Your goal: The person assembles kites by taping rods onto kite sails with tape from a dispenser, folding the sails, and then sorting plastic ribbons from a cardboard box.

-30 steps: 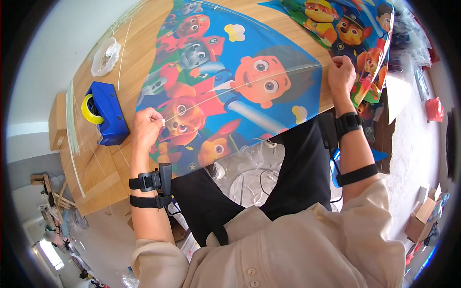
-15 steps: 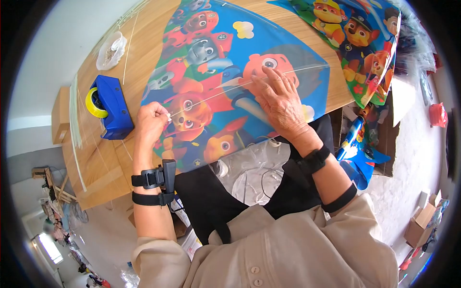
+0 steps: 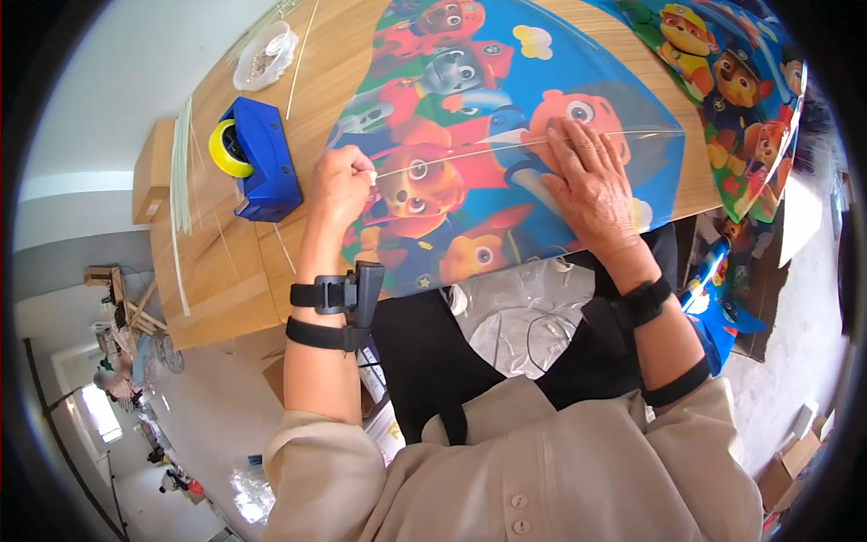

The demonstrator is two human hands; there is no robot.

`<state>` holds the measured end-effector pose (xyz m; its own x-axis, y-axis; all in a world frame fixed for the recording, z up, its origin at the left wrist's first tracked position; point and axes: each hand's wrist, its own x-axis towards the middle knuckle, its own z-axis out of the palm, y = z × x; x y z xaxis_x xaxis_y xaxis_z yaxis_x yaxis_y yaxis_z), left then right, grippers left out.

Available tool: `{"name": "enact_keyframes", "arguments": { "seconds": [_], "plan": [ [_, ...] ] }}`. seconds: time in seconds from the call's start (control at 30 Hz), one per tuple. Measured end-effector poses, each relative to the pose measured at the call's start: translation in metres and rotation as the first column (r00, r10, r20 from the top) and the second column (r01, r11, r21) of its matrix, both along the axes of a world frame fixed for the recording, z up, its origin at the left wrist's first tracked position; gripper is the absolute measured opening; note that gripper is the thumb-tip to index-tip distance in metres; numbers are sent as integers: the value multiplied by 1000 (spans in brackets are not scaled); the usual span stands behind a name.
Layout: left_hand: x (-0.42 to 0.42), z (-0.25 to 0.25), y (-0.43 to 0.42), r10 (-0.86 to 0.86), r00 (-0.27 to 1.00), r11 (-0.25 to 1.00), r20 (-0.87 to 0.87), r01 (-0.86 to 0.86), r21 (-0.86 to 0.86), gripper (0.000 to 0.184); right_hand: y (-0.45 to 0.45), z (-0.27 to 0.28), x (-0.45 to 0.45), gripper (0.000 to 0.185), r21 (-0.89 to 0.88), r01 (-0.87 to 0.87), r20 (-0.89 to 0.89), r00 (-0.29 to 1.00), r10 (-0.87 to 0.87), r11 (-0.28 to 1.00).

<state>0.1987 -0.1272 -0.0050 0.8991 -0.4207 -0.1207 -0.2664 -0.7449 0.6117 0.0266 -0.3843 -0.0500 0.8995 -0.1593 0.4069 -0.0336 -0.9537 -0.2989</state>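
Note:
A blue kite sail printed with cartoon dogs lies flat on the wooden table. Across its face runs a thin pale rod. At the rod's left end, my left hand pinches a small white piece between thumb and fingertips; the fingers partly hide it. My right hand rests palm down on the sail, fingers stretched out over the rod and the printed boy's face.
Left of the sail stands a blue tape dispenser with a yellow roll. Behind it sits a clear plastic bowl of small parts. Thin sticks lie along the table's left edge. Another printed sail hangs at the right, above a cardboard box.
The view has turned, so everything sits further right and slightly higher. My right hand's fingers have flattened and straightened on the sail. My left hand keeps its pinch at the rod's end.

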Motion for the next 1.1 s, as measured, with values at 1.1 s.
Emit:
{"name": "enact_keyframes", "arguments": {
  "seconds": [1.1],
  "plan": [
    [3,-16,-3,28,1000,993,-13,-26,112,5,1,-2,1,49,-32,23,-19,1000,-23,999]
  ]
}}
